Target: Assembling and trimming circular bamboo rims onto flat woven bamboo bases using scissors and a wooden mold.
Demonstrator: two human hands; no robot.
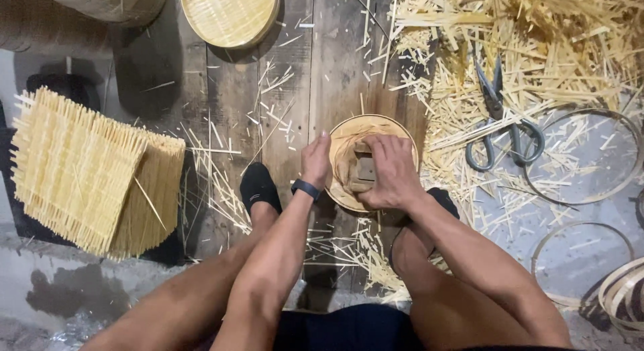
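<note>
Between both hands, round pale bamboo basket [373, 126].

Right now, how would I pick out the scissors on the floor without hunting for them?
Start at the big heap of pale bamboo slivers filling the upper right of the floor. At its lower edge, just right of the round basket that the right hand presses into, lie the scissors. They are the only grey metal thing there, blades pointing away and looped handles nearest the thin bamboo hoop.
</note>
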